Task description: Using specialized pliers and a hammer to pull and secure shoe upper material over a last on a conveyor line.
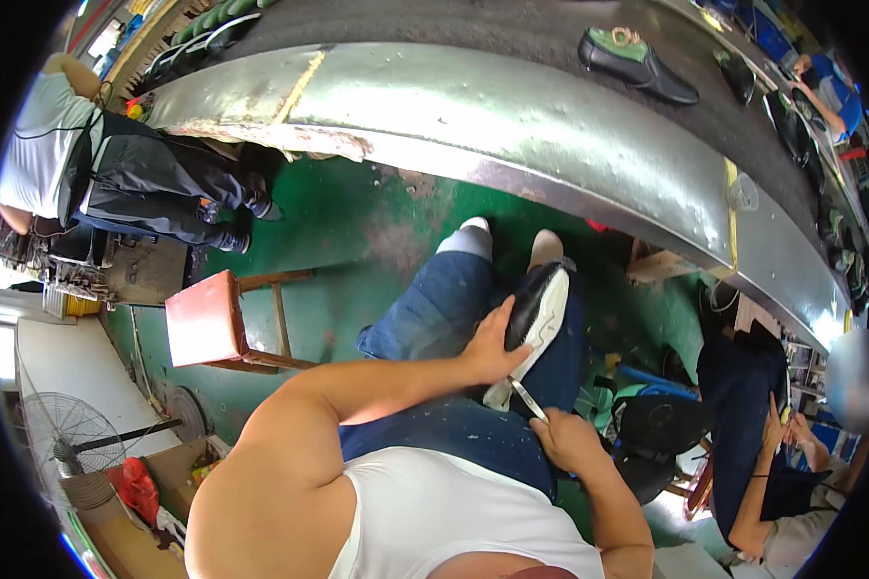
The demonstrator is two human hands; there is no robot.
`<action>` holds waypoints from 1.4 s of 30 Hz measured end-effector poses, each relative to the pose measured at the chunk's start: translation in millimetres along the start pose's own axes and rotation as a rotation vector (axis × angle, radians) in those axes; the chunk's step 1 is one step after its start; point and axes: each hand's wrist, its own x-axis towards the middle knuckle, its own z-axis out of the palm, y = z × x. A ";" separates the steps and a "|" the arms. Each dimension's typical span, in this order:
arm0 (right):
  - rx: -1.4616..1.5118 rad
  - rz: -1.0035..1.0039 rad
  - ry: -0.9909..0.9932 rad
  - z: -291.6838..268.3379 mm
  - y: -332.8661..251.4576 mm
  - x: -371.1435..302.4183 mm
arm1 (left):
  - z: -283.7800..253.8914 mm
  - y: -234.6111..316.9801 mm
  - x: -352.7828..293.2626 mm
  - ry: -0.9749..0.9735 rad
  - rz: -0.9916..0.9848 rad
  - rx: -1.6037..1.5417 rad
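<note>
A black shoe with a white sole (550, 314) rests on its side along my right thigh, its toe pointing away from me. My left hand (495, 345) is closed over its heel half, fingers on the black upper and thumb by the sole. In my closed right hand (568, 440) is a thin, pale, flat-looking tool (528, 398). The tool's far end meets the shoe near the heel, just below my left hand; whether it is a blade or a brush I cannot tell.
Ahead runs a metal-edged conveyor (473, 106) with black shoes (637, 66) on its dark belt. A red-topped stool (206, 318) and a fan (68, 444) stand left. One person (48, 145) is far left; another person's hands (787, 429) work at right, beyond a black seat (661, 425).
</note>
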 end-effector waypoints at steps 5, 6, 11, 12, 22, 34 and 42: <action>1.394 0.003 -0.754 28.1 93.4 55.2 | -11.0 -50.4 -22.6 -0.344 0.203 0.039; 1.371 -0.015 -0.757 31.4 101.5 58.1 | -16.4 -45.8 -26.5 -0.428 0.098 0.012; 1.068 -0.057 -0.745 -11.0 88.6 51.1 | -4.2 -43.1 -19.2 -0.375 0.063 -0.002; 1.021 -0.021 -0.708 -19.0 83.3 44.7 | -4.4 -38.3 -18.7 -0.370 0.040 -0.025; 0.181 -0.139 0.258 -4.6 16.0 55.5 | 5.3 -28.6 -19.6 -0.137 -0.042 -0.009; 1.134 -0.104 0.368 45.3 65.6 64.4 | -111.4 63.1 -19.4 -0.448 0.137 -1.466; 0.797 0.052 0.387 23.3 38.0 48.7 | -96.3 59.5 70.1 -0.409 0.101 -1.415</action>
